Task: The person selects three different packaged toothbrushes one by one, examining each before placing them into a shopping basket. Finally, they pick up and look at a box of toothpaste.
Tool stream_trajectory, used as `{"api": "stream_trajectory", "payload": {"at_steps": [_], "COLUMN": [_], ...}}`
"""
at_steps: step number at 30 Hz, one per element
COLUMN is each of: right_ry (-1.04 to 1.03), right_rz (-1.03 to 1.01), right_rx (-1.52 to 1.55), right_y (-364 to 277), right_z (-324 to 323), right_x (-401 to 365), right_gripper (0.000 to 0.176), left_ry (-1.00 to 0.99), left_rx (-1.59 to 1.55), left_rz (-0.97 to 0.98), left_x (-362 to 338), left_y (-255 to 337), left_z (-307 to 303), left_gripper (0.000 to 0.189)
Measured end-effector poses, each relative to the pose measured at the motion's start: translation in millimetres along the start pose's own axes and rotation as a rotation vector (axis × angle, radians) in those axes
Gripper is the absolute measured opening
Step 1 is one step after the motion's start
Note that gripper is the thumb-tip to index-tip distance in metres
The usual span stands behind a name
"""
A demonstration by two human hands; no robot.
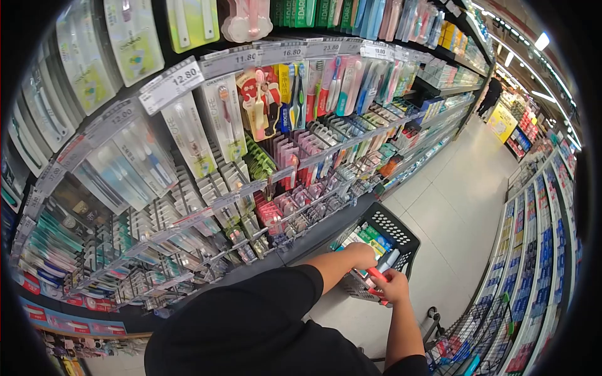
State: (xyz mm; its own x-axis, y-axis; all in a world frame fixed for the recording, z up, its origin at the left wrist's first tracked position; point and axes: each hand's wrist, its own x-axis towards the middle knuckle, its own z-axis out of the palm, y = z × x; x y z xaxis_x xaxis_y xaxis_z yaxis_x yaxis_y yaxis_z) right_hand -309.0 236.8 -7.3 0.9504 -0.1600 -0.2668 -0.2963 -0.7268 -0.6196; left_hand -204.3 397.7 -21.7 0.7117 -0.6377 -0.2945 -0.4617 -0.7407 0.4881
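Note:
A dark perforated shopping basket (411, 241) is in front of me, low over the aisle floor. Packaged goods (374, 237) lie in it, one in a green box. My right hand (394, 287) is closed around a red bar (376, 274) at the near side, which looks like the basket's handle. Over the basket's left side is my left hand (362, 255), its fingers curled and mostly hidden by the back of the hand. What it holds, if anything, is out of sight.
Shelves of packaged toothbrushes (188, 135) with price tags (170, 84) curve along my left. Stocked shelves (533, 219) line the right, with a wire cart (470, 338) at the lower right. Tiled floor (451, 169) leads to a person (491, 97) far off.

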Motion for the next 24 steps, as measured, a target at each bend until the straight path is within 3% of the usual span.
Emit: {"api": "stream_trajectory", "payload": {"at_steps": [4,5,8,14,16,21,24], "right_ry": [-0.006,-0.035,-0.115,-0.039,-0.016,0.065,-0.011], "right_rz": [-0.044,-0.028,0.056,-0.064,-0.049,-0.09,-0.036], "right_rx": [-0.025,-0.027,0.092,0.13,0.232,0.111,0.159], "right_y": [8.5,6.7,-1.0,42.6,28.9,41.3,56.2], "right_z": [-21.8,-30.0,-51.3,-61.5,-73.0,-89.0,-98.5], "right_x": [42.5,52.7,82.1,155.2,163.3,201.5,231.0], "right_gripper": [0.049,0.047,0.045,0.035,0.03,0.031,0.03], "left_ry": [0.037,-0.025,-0.028,-0.021,-0.037,0.065,0.14], "left_rx": [0.0,-0.026,-0.023,-0.03,0.025,-0.031,-0.048], "left_rz": [0.025,0.05,0.076,0.066,0.097,0.074,0.044], "left_x": [39.5,50.1,85.0,148.6,165.9,223.9,243.1], "left_y": [3.4,5.3,4.1,4.8,6.6,1.4,1.3], "left_z": [-17.9,-26.7,-41.7,-64.2,-75.5,-69.3,-73.1], "left_gripper": [0.032,0.04,0.04,0.038,0.037,0.033,0.031]}}
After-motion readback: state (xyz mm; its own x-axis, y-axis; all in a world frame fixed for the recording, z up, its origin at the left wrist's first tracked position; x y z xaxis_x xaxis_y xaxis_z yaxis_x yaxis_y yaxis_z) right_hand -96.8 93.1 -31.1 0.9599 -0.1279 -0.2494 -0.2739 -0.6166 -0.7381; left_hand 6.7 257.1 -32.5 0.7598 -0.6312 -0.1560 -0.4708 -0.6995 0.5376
